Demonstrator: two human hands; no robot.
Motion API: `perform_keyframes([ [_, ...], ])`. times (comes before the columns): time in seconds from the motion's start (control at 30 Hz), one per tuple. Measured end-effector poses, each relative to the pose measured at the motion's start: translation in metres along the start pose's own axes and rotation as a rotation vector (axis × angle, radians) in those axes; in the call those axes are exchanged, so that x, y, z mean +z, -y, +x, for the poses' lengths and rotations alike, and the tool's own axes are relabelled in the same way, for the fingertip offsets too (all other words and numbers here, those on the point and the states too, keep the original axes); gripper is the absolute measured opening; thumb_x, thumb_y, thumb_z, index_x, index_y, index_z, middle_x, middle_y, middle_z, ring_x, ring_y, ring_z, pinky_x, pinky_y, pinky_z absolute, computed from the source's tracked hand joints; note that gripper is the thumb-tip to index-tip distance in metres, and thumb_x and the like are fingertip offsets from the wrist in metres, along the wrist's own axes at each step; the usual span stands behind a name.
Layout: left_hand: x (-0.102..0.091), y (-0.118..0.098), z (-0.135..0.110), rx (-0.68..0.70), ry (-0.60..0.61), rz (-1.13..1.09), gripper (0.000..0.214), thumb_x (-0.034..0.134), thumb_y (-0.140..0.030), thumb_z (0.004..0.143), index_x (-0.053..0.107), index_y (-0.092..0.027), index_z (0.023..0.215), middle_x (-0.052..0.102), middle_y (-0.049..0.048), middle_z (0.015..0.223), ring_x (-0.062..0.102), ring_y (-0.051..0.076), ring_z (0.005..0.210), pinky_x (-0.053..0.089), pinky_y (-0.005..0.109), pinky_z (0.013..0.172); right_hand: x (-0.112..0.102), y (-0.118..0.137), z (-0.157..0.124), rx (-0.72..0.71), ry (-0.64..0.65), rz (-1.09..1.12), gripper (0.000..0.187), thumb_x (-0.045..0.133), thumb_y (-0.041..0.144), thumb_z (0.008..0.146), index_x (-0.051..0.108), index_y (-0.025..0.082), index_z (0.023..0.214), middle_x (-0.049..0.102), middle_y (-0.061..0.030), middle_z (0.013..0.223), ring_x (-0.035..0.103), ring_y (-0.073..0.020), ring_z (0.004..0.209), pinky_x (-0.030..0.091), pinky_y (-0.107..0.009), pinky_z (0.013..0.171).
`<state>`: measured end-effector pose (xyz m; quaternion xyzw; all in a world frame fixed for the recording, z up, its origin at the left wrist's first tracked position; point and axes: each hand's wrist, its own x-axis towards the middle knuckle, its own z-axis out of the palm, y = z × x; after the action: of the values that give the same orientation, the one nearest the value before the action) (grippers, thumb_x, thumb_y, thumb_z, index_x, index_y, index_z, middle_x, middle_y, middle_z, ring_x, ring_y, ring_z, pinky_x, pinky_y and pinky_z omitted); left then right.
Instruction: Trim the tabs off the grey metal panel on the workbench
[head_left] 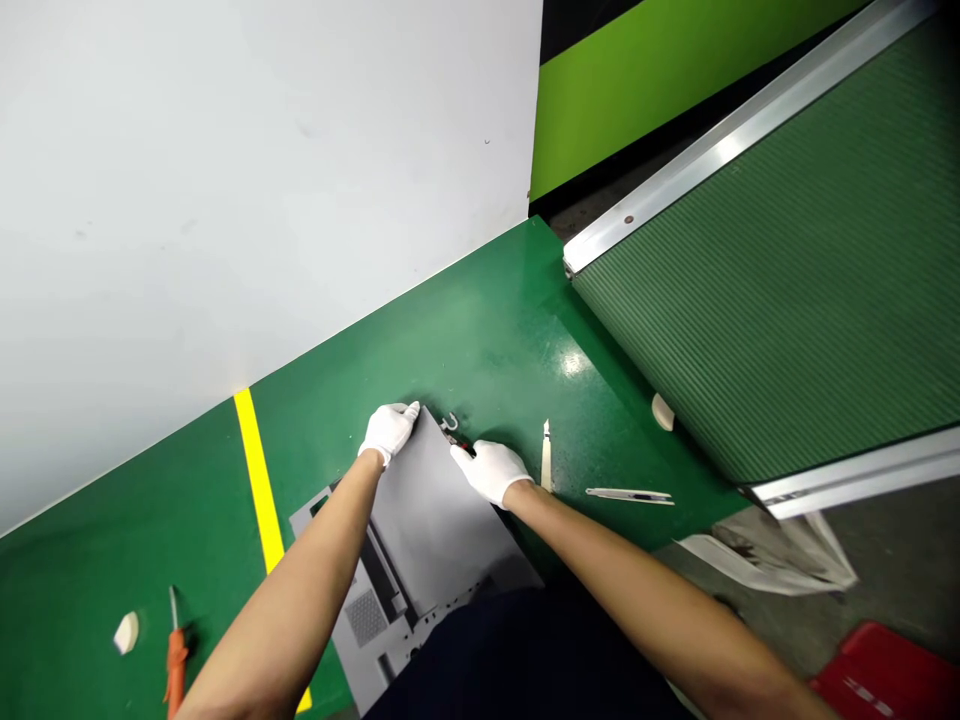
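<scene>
In front of me on the green bench [465, 330] lies a grey sheet-metal panel [442, 520], with a perforated patch and cutouts in the metal to its left. My left hand [388, 432], in a white glove, grips the far left corner of the panel. On its right edge is my gloved right hand [491, 472], thumb on top and fingers curled around the side, partly hidden. Between the hands, a small hooked metal piece [450, 422] with something red beside it pokes out at the panel's edge. The near end of the panel is behind my dark clothing.
Right of my hands lie a utility knife [547, 455] and a slim pale tool [630, 495]. A ribbed green conveyor belt [787, 270] rises beyond. At left are an orange-handled screwdriver [176, 655] and a whitish block [126, 632]. A white wall [262, 200] borders the bench.
</scene>
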<state>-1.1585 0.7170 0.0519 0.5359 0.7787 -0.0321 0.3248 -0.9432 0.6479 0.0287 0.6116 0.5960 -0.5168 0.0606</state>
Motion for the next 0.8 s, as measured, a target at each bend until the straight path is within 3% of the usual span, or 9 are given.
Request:
perform_keyframes([
  [0.27,-0.006,-0.006,0.0,0.019,0.046,0.02,0.051,0.049,-0.06,0.094,0.069,-0.021,0.068,0.068,0.0064,0.067,0.058,0.022,0.065,0.042,0.033,0.068,0.0,0.011,0.008,-0.039,-0.027,-0.069,0.072,0.027,0.066,0.1,0.074,0.012,0.104,0.077,-0.0244,0.103,0.073,-0.0392,0.104,0.055,-0.046,0.088],
  [0.6,-0.004,-0.007,0.003,0.054,0.057,0.072,0.049,0.047,-0.057,0.095,0.064,-0.022,0.065,0.064,0.0063,0.065,0.054,0.02,0.061,0.039,0.034,0.067,0.009,0.025,0.005,0.095,-0.056,-0.035,0.068,0.026,0.062,0.103,0.074,0.014,0.105,0.077,-0.022,0.107,0.074,-0.0346,0.103,0.057,-0.042,0.084],
  [0.8,-0.003,-0.004,0.007,0.063,0.071,0.125,0.051,0.047,-0.057,0.095,0.063,-0.022,0.062,0.063,0.0066,0.062,0.057,0.021,0.064,0.039,0.033,0.067,0.006,0.023,0.01,0.015,-0.033,-0.137,0.071,0.025,0.06,0.104,0.075,0.009,0.103,0.076,-0.0253,0.105,0.074,-0.0362,0.103,0.056,-0.044,0.087],
])
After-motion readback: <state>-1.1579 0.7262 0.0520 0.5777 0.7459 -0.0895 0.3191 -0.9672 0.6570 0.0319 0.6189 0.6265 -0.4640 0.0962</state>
